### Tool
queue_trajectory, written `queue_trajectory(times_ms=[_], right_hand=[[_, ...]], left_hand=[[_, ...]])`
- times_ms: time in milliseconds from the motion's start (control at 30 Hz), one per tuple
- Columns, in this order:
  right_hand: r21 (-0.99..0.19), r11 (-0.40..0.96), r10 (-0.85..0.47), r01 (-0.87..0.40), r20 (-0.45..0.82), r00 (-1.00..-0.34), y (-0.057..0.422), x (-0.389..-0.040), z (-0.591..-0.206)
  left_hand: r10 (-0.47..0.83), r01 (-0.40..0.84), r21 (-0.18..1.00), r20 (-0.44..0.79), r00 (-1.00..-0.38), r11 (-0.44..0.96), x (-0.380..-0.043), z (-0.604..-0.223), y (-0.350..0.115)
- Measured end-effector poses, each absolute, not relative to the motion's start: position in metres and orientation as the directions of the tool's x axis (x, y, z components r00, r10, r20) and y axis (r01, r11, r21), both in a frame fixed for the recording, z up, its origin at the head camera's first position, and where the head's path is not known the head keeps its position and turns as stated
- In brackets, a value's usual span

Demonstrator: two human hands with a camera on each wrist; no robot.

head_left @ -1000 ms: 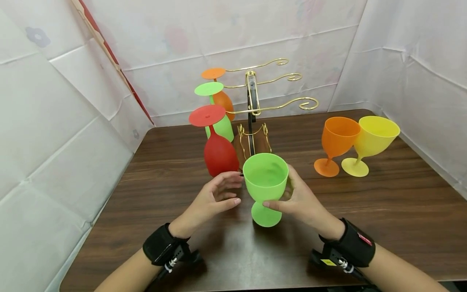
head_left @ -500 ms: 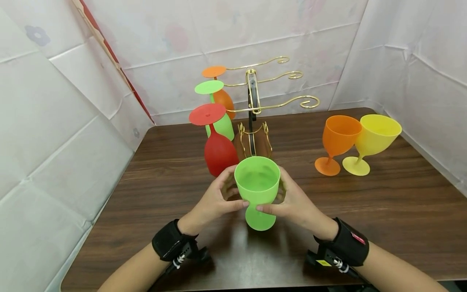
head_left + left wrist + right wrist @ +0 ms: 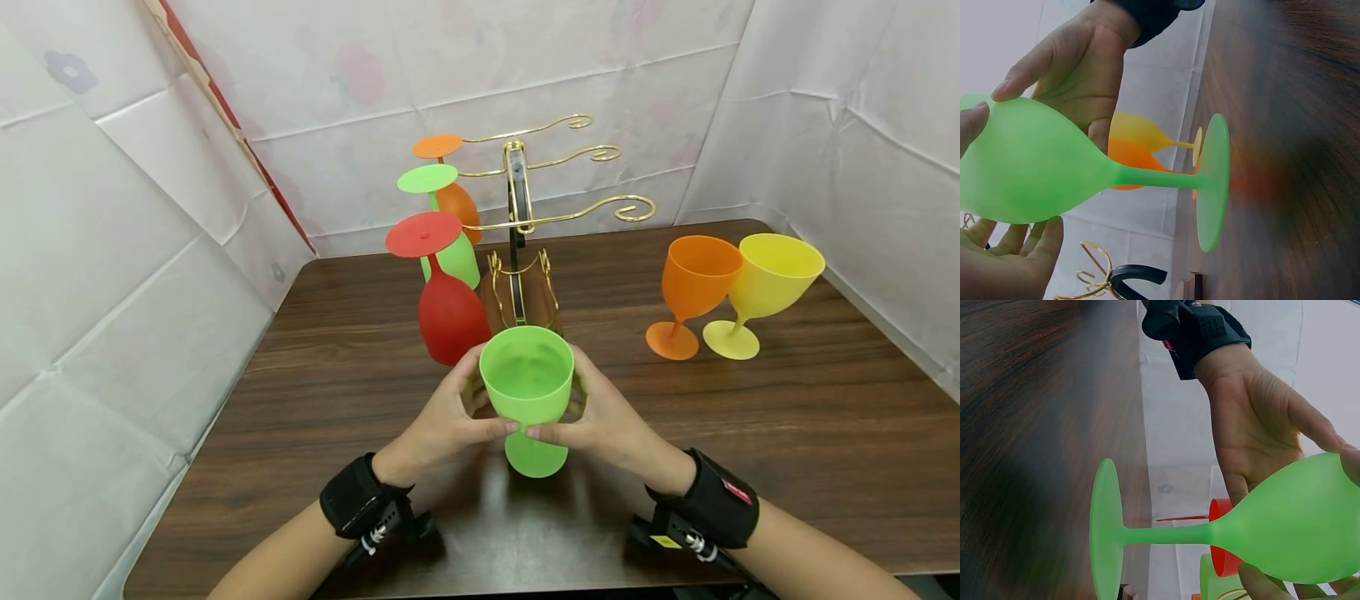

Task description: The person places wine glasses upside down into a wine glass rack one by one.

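Observation:
A green plastic goblet (image 3: 527, 375) is upright near the front middle of the table, mouth up. From its left side my left hand (image 3: 453, 412) grips the bowl, thumb in front and fingers behind. My right hand (image 3: 603, 417) holds the same bowl from the right, the two thumb tips almost meeting. Both wrist views show the goblet's stem and round foot (image 3: 1213, 181) free of the fingers. Whether the foot touches the table, I cannot tell. Part of the fingers is hidden behind the bowl.
Behind the goblet stands a gold wire rack (image 3: 517, 192). On its left side hang a red goblet (image 3: 452, 317), a green goblet (image 3: 459, 260) and an orange goblet (image 3: 459, 204), upside down. An orange goblet (image 3: 697, 279) and a yellow goblet (image 3: 776, 279) stand upright at right.
My left hand has come in from beside the goblet and now grips its bowl. The goblet has shifted slightly left and nearer to me, with my right hand still on it.

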State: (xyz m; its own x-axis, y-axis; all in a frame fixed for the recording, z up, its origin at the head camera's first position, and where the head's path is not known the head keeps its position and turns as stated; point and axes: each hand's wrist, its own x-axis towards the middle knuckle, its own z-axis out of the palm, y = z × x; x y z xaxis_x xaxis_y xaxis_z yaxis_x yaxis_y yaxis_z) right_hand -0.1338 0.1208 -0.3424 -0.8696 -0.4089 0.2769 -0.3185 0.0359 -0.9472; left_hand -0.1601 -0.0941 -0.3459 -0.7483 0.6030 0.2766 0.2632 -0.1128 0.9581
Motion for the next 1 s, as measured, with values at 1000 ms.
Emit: queue_trajectory(times_ms=[1000], right_hand=[[-0.953, -0.146, -0.747, 0.264, -0.068, -0.661, 0.17, -0.139, -0.343]], left_hand=[[0.619, 0.925, 0.356, 0.699, -0.357, 0.132, -0.142, -0.336, -0.086]])
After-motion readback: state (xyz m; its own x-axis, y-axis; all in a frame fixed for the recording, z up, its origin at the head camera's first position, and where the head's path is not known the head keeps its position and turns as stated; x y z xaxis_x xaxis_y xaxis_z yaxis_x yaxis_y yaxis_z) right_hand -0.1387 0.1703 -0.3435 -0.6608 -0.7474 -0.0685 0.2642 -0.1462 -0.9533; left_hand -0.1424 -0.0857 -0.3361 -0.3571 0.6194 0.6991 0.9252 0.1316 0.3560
